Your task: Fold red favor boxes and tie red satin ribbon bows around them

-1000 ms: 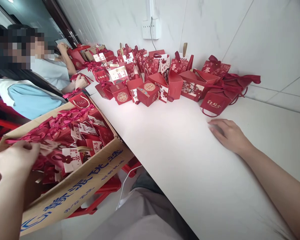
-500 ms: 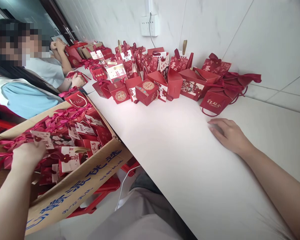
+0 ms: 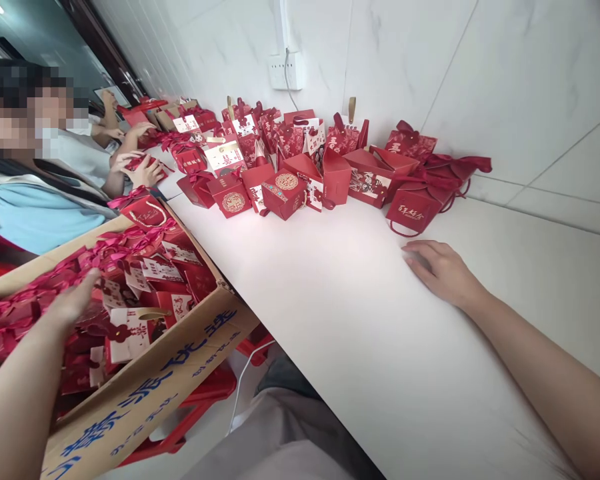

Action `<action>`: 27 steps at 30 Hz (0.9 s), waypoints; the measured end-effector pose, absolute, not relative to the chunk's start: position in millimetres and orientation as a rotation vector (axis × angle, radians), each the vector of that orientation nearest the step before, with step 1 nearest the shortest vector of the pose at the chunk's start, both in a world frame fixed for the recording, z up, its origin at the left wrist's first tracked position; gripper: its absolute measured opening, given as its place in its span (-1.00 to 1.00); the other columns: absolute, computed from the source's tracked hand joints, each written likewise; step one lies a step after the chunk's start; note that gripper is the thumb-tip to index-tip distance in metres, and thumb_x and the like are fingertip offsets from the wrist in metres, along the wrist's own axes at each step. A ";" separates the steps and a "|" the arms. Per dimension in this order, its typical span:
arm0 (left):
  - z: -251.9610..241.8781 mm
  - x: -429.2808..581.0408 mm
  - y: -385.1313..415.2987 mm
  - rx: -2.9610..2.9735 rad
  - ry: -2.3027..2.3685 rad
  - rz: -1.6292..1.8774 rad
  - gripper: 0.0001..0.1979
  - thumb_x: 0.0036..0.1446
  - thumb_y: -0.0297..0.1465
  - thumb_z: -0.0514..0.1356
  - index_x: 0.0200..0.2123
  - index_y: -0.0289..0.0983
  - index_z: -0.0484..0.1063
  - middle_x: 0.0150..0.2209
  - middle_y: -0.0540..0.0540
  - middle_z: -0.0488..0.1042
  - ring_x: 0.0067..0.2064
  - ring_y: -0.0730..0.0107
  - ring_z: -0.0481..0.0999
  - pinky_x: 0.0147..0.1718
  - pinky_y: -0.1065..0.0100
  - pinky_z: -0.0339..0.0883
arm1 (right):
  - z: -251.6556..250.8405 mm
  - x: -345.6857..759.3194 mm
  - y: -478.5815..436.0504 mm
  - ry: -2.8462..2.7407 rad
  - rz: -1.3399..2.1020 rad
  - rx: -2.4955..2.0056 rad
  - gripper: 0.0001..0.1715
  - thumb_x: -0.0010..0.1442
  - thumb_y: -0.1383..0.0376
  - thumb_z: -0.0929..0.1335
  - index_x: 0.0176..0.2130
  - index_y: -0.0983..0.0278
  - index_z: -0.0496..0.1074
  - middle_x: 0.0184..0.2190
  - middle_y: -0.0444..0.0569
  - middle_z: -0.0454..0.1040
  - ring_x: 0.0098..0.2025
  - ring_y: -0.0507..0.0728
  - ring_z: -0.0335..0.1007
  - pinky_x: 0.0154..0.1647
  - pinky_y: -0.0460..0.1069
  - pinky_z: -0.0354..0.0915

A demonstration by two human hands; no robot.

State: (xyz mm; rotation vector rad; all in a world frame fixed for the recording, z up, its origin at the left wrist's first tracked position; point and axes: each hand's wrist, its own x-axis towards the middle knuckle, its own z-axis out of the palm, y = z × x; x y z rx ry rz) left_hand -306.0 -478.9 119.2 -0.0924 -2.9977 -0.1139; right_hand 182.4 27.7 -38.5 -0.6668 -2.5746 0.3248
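White table (image 3: pixel 330 287), red boxes (image 3: pixel 283 193) behind, right hand (image 3: pixel 443 270) with fingers parted, left hand (image 3: pixel 75 300) over carton (image 3: pixel 145 393), grip hidden

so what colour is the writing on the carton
The writing is blue, best seen in the head view.

Left hand (image 3: pixel 74 301) and right hand (image 3: pixel 444 272) are both bare, forearms (image 3: pixel 535 377) too. Lap's in plain matte greyish-taupe fabric (image 3: pixel 285 437), kinda softly creased, can't tell what garment tbh.
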 end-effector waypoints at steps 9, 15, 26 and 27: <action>149.2 -257.8 -351.5 -1.101 -2.410 -0.377 -0.41 0.20 0.02 -0.01 0.24 -0.04 0.19 0.37 0.04 0.03 0.39 0.18 0.01 0.35 0.07 -0.06 | -31.3 173.1 26.0 -2.548 0.351 -0.661 -0.65 0.31 0.18 0.22 0.03 0.21 0.38 0.05 0.05 0.44 0.09 0.29 0.33 0.11 0.21 0.26; 132.8 -209.3 -202.3 -1.708 -2.154 -0.372 -0.26 0.17 0.00 0.07 0.28 -0.32 0.12 0.40 -0.25 -0.11 0.41 0.05 -0.08 0.33 0.08 -0.08 | -26.5 170.2 26.0 -2.518 0.403 -0.645 -0.67 0.31 0.21 0.22 0.02 0.21 0.38 0.04 0.07 0.43 0.07 0.29 0.33 0.10 0.21 0.26; 93.8 -198.9 -37.7 -1.520 -2.445 -0.371 -0.02 -0.08 0.18 0.17 0.27 -0.34 0.12 0.38 -0.47 -0.13 0.37 -0.41 -0.16 0.23 -0.34 -0.34 | -21.8 165.8 27.5 -2.495 0.401 -0.615 -0.69 0.30 0.24 0.23 0.02 0.20 0.38 0.04 0.07 0.43 0.06 0.26 0.33 0.09 0.21 0.28; 89.0 -199.7 -35.2 -1.526 -2.422 -0.344 -0.05 -0.07 0.17 0.17 0.21 -0.38 0.20 0.36 -0.49 -0.05 0.36 -0.42 -0.12 0.24 -0.33 -0.34 | -21.5 165.4 27.6 -2.494 0.399 -0.613 -0.69 0.30 0.24 0.23 0.02 0.20 0.38 0.04 0.06 0.43 0.06 0.25 0.34 0.09 0.20 0.28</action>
